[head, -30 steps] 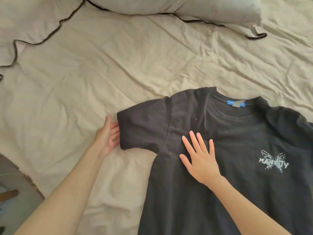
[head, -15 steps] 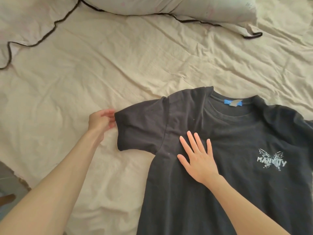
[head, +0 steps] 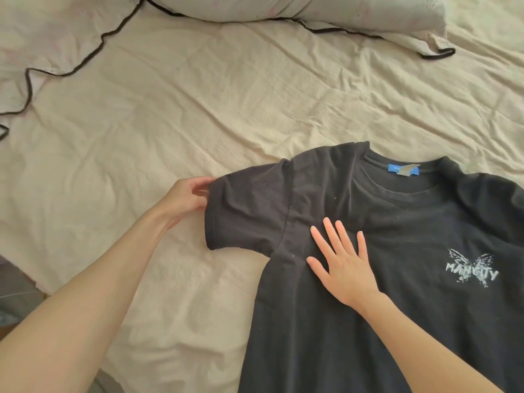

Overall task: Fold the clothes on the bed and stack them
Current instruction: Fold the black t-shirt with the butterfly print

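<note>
A black T-shirt point(head: 382, 321) lies face up on the beige bed sheet point(head: 198, 123), with a blue neck label and a pale butterfly print on the chest. Its left sleeve point(head: 246, 208) is spread out sideways. My left hand point(head: 187, 198) pinches the hem of that sleeve at its upper corner, fingers curled. My right hand point(head: 343, 265) lies flat on the shirt just below the shoulder seam, fingers straight and spread, pressing the cloth down.
A pale pillow point(head: 297, 9) with dark piping lies along the far edge, and another ruffled one point(head: 42, 38) is at the far left. The bed's edge and floor point(head: 14, 293) show at the lower left. Wrinkled sheet stretches beyond the shirt.
My left hand went from lying flat beside the sleeve hem to curling and pinching the hem's upper corner. My right hand stays pressed on the shirt.
</note>
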Action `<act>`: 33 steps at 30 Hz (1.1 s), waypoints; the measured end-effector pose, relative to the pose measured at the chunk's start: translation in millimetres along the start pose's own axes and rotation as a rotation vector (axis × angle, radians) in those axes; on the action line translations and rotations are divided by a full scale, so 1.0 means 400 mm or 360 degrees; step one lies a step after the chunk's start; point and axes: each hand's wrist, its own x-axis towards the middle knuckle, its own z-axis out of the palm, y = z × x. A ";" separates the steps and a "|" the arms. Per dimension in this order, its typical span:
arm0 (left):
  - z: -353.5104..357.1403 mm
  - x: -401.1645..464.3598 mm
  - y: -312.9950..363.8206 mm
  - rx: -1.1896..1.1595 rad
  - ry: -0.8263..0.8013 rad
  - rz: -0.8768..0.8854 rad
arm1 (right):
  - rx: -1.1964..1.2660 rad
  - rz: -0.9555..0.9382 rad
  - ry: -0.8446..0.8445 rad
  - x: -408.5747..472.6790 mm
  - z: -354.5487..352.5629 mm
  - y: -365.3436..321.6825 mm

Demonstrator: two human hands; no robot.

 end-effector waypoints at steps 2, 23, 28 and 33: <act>0.011 -0.001 -0.002 0.0048 0.0008 0.0039 | -0.0008 0.0005 0.0000 0.000 -0.003 -0.002; 0.113 -0.152 -0.103 -0.0779 0.0137 -0.0547 | 0.0336 -0.0249 0.0696 -0.055 -0.059 -0.193; 0.160 -0.205 -0.131 -0.0816 0.0484 -0.0333 | 0.0129 -0.0524 0.0448 -0.067 -0.020 -0.275; 0.177 -0.238 -0.140 -0.0742 0.0653 -0.0430 | 0.0456 -0.0519 0.0243 -0.084 -0.004 -0.237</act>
